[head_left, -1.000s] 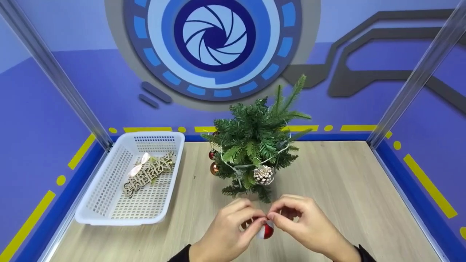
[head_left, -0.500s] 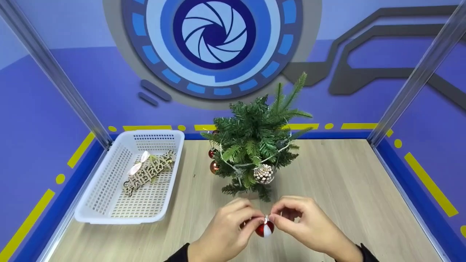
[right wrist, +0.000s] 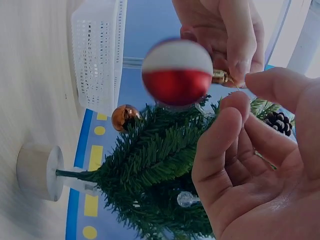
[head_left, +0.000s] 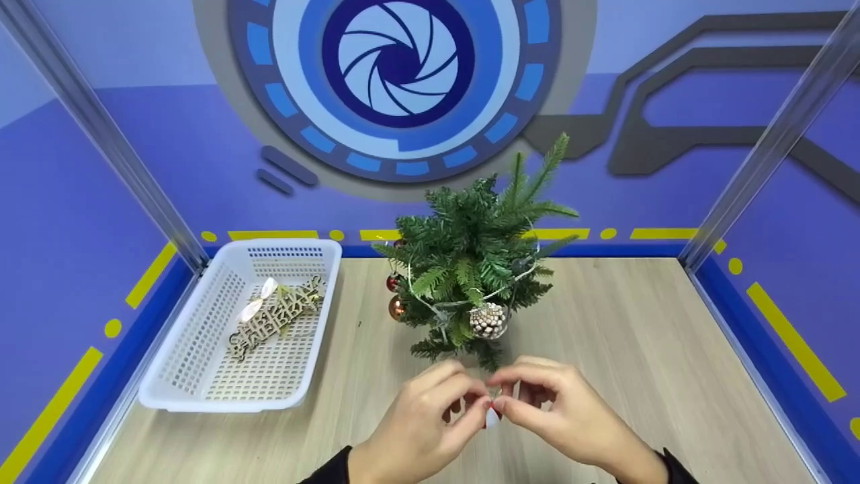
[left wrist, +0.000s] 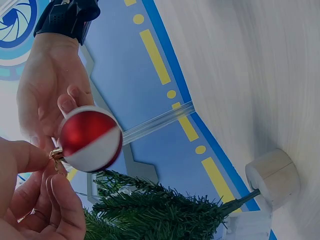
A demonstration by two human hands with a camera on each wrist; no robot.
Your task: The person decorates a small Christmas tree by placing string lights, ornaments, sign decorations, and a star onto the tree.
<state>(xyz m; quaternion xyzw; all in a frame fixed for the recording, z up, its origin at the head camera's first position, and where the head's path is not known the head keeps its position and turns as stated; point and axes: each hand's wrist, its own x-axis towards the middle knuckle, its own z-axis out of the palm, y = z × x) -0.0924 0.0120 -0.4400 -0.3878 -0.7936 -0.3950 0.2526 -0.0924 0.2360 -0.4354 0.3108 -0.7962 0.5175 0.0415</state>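
Note:
A red-and-white Christmas ball (head_left: pixel 492 418) hangs between both hands, in front of a small artificial Christmas tree (head_left: pixel 470 255). Its gold cap (right wrist: pixel 220 76) and thin hanging loop show in the wrist views. My left hand (head_left: pixel 426 420) pinches the ball at the cap between thumb and forefinger. At the loop, the thumb and curled forefinger of my right hand (head_left: pixel 564 413) hold on from the other side, a narrow gap showing between their tips. On the tree are a frosted pinecone (head_left: pixel 488 320), a copper ball (head_left: pixel 396 308), a red ball (head_left: pixel 392 282) and a pale light string.
A white perforated basket (head_left: pixel 151 393) stands on the table (head_left: pixel 645 376) to the left. Inside lie wooden lettering (head_left: pixel 275 319) and a pinkish-white bow-like piece (head_left: pixel 259 300). The tree has a round wooden base (left wrist: pixel 273 179). Printed walls enclose the back and sides.
The Christmas ball has turned and is now more covered by the fingers in the head view. My right forefinger has lifted slightly away from the thumb. Tree and basket stay in place.

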